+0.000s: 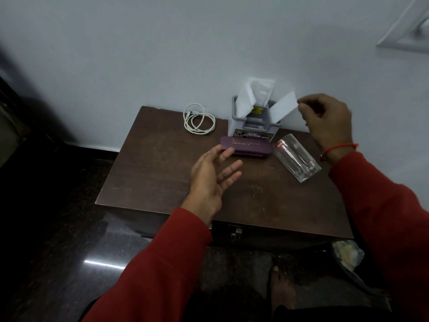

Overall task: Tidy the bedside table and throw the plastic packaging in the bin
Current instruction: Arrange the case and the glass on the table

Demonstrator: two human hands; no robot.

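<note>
On the table (162, 182), a grey holder (251, 117) stands against the wall with white paper (284, 106) and clear packaging (261, 89) sticking out. The right hand (325, 119) pinches the paper's outer end. The left hand (213, 175) hovers spread, fingertips near the purple case (248, 147); a glass (296, 156) lies tipped beside it, a coiled cable (197, 119) behind.

Both arms wear long red sleeves (162, 259) of a soft, plain fabric, loose and creased along the forearms, with cuffs ending at the wrists. The left hand (212, 180) is bare, with no ring or band showing. The right hand (327, 122) has a thin red thread (340, 147) tied round its wrist, with what may be a small bead or knot hanging from it. A bare foot (282, 289) shows below.
</note>
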